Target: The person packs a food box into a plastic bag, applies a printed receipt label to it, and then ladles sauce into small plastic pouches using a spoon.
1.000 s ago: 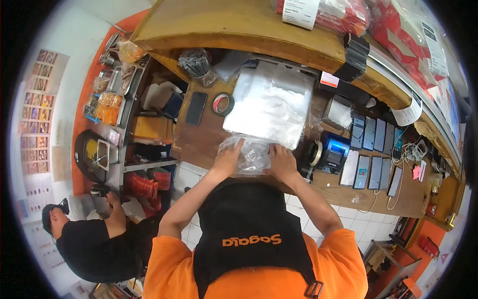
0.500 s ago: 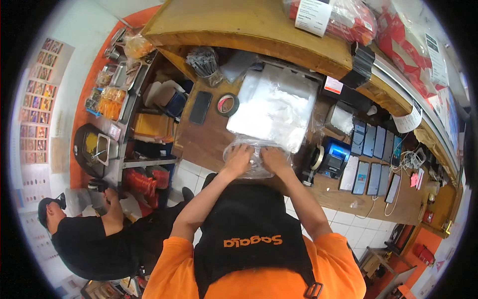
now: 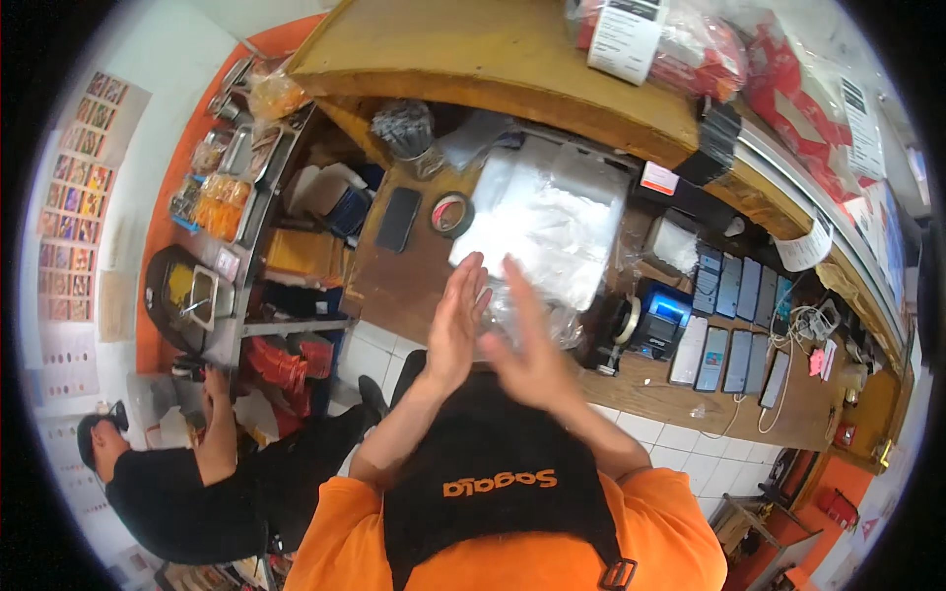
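My left hand (image 3: 458, 325) is raised over the near edge of the wooden counter (image 3: 367, 286), fingers stretched out and palm turned inward, holding nothing. My right hand (image 3: 522, 350) is beside it, motion-blurred, fingers extended, facing the left one; whether they touch I cannot tell. Just beyond and partly behind both lies a crumpled clear plastic bag (image 3: 557, 320), below a stack of white translucent plastic sheets or bags (image 3: 557, 222). A roll of dark tape (image 3: 451, 214) and a black phone (image 3: 398, 219) rest left of the stack.
Right are a label printer (image 3: 657, 320), several phones (image 3: 734, 357) and cables (image 3: 810, 323). A wooden shelf (image 3: 473, 54) overhangs the counter. A cup of straws (image 3: 404, 133) stands at the back. A co-worker (image 3: 168, 492) in black works at the left, beside steel racks with food containers.
Both hands have lifted off the crumpled plastic bag, where they were pressing, and now stand nearly upright facing each other, nearer my body. The co-worker has shifted slightly.
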The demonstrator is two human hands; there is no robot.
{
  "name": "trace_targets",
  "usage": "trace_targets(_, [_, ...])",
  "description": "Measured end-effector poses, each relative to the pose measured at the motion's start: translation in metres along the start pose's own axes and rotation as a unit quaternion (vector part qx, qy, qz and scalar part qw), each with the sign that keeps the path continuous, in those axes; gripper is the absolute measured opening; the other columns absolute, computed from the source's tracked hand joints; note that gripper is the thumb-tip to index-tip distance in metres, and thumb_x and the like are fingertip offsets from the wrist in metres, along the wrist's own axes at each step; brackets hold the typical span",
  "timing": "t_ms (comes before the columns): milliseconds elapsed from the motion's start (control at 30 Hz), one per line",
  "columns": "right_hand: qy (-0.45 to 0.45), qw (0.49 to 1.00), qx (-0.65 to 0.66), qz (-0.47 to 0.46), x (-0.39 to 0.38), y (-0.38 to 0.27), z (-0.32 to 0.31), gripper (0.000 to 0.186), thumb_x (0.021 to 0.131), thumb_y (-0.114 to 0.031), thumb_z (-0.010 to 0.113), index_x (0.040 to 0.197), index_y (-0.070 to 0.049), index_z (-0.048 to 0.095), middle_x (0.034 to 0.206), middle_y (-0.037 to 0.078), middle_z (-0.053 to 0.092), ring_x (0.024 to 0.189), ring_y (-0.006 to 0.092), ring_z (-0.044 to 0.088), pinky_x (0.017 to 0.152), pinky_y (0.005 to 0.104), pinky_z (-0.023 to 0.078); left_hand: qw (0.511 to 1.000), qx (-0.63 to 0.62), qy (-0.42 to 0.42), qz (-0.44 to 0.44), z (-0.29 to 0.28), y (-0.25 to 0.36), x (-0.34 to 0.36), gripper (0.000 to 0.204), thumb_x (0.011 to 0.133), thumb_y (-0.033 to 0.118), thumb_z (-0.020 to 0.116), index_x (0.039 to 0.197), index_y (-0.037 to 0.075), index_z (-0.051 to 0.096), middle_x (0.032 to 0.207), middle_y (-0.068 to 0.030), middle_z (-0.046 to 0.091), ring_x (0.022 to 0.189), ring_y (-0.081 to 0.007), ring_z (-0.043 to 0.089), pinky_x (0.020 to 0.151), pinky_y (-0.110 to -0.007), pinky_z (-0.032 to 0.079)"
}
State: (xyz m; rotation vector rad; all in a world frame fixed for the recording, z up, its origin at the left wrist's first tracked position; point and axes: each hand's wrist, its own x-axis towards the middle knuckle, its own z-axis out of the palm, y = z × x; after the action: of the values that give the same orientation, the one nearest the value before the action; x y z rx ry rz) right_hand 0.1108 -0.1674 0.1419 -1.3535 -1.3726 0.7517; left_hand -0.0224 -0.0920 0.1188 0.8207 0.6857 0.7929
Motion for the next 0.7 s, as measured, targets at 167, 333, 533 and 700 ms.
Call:
trace_targets(167, [0.077,0.993,0.073,-0.051,0.0,-0.009,0.034,0.077,0.109,-0.035,0.038,0.166,0.007,0.007,0.174,0.028,0.006,0.163,0.0386,0.002,0.131,0.0444,-0.001,0.993,0.076,-0.072,0.049,0.048,-0.004,-0.033,0.075,0.112,0.048,0.03,0.169,0.003,0.01,0.176,-0.014,0.009,0.163,-0.0279,0.008,0.131,-0.044,0.005])
trace_targets(333, [0.257,0.917,0.291,0.096,0.032,0.011,-0.01,0.068,0.114,-0.035,0.025,0.168,0.001,0.005,0.177,0.017,0.005,0.164,0.029,0.004,0.131,0.038,0.001,0.946,0.196,-0.254,0.054,0.065,-0.021,-0.056,0.103,0.105,0.066,0.035,0.165,0.0,-0.016,0.176,-0.0125,-0.012,0.162,-0.0245,-0.009,0.13,-0.043,-0.002])
trace_targets(533, [0.117,0.984,0.117,0.071,-0.011,-0.03,0.021,0.077,0.114,-0.047,0.024,0.166,0.006,0.005,0.176,0.02,-0.003,0.163,0.0354,-0.003,0.13,0.0464,-0.001,0.963,0.184,-0.183,0.073,0.064,-0.002,0.004,0.078,0.112,0.043,0.029,0.167,-0.004,-0.001,0.177,-0.0176,-0.002,0.163,-0.0287,-0.006,0.13,-0.044,-0.002])
trace_targets(700, [0.126,0.984,0.11,-0.053,-0.017,-0.021,0.02,0.085,0.11,-0.054,0.023,0.165,0.007,0.004,0.176,0.023,-0.005,0.163,0.0384,-0.007,0.13,0.0498,-0.003,0.98,0.106,-0.15,0.073,0.074,0.002,0.0,0.075,0.111,0.042,0.027,0.168,0.0,0.004,0.178,-0.0132,0.005,0.163,-0.0271,0.002,0.131,-0.044,0.001])
